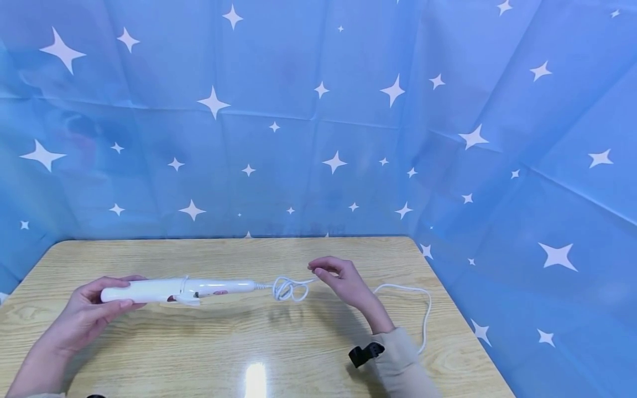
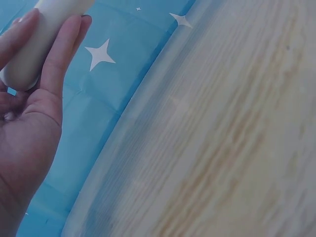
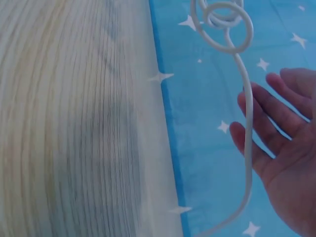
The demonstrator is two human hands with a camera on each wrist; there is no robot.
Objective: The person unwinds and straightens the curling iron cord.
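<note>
A white curling iron [image 1: 214, 288] is held level above the table, its cord end pointing right. My left hand [image 1: 94, 309] grips the thick rounded end, thumb below and fingers above; the left wrist view shows the pale end [image 2: 42, 44] between them. The white cord [image 1: 286, 288] leaves the handle and hangs in a loose looped knot. My right hand [image 1: 343, 282] is beside the cord, right of the knot. In the right wrist view its loosely spread fingers [image 3: 264, 118] lie along the cord [image 3: 248, 123], which passes across the fingertips.
The rest of the cord [image 1: 428, 320] trails down the right side of the wooden table [image 1: 199, 354]. A blue curtain with white stars [image 1: 298, 138] rises behind the table and along its right side. A black strap device [image 1: 365, 354] sits at the right wrist.
</note>
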